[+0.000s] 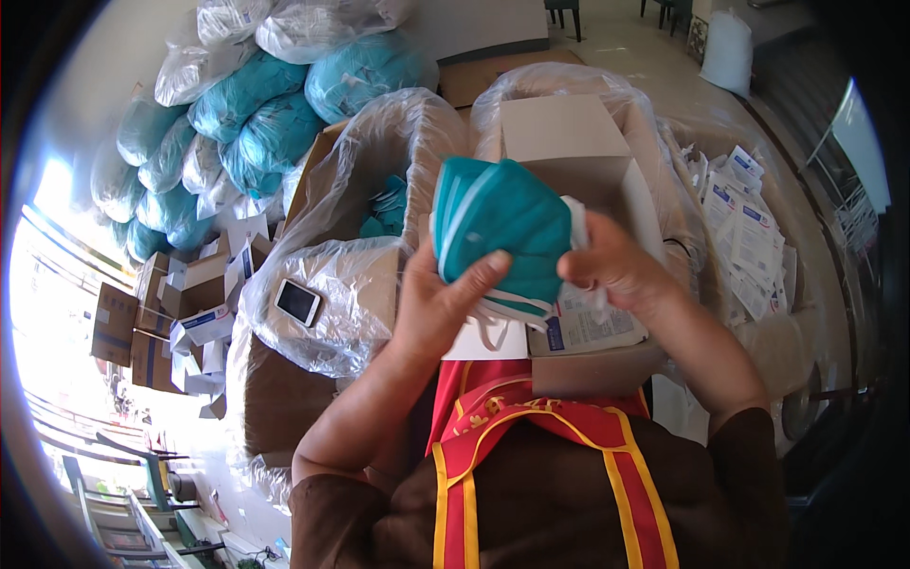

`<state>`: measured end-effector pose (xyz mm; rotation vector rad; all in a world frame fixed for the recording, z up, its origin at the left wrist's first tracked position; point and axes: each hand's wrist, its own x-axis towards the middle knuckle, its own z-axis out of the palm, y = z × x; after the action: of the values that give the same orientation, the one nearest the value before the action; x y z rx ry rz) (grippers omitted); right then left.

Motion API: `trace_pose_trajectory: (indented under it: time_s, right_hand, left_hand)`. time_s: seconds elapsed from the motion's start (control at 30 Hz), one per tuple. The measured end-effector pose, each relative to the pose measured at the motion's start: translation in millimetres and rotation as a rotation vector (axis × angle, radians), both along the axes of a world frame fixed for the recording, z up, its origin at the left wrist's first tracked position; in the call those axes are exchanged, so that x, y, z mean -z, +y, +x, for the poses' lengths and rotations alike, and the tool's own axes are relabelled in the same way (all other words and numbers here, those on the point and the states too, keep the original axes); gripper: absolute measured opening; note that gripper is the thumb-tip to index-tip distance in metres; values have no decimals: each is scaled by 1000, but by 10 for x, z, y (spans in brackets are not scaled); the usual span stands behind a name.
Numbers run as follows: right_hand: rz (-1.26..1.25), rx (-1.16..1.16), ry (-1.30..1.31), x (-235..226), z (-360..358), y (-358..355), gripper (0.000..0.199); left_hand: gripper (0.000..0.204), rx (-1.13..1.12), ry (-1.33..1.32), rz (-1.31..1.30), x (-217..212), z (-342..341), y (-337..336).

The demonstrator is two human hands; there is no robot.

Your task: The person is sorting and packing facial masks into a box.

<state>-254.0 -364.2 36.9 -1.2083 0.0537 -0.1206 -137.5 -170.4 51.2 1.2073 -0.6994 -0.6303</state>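
A stack of teal face masks [512, 228] with white edges and straps is held up in front of me. My left hand [431, 299] grips its left side, the thumb lying across the front mask. At the stack's right edge, my right hand [616, 261] is closed with thumb and fingers on the white straps. Below and behind the masks stands an open pale cardboard box [564, 128], its flap raised at the far side. Inside it lies a white printed packet [597, 318], partly hidden by the masks and my right hand.
To the left, a plastic-lined carton [332, 180] holds loose teal masks [387, 204]. A phone [299, 302] rests on plastic nearby. White packets [749, 228] fill a carton at right. Bulging bags [265, 123] and small boxes [204, 284] are piled at far left.
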Motion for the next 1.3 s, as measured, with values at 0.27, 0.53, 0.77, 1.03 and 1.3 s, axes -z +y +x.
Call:
trace_pose_trajectory:
  time_s: [0.27,0.53,0.77,1.03,1.3]
  right_hand:
    - [45,-48,-39,-147,-39,-233,74]
    - [67,-15,-69,-152,118,-59,65]
    - [355,-123,122,114,-227,189,58]
    - [-130,-294,-2,-415,-438,449,18]
    - [-514,-128,-453,-591,-317,554,21]
  left_hand:
    - [49,72,-1017,91,-366,318,230]
    - [23,-65,-2067,-38,-870,110,-85]
    - [23,-135,-2096,100,-978,258,-141]
    - [22,-26,-1881,332,-822,293,-29]
    - [46,562,-850,92,-242,120,-113]
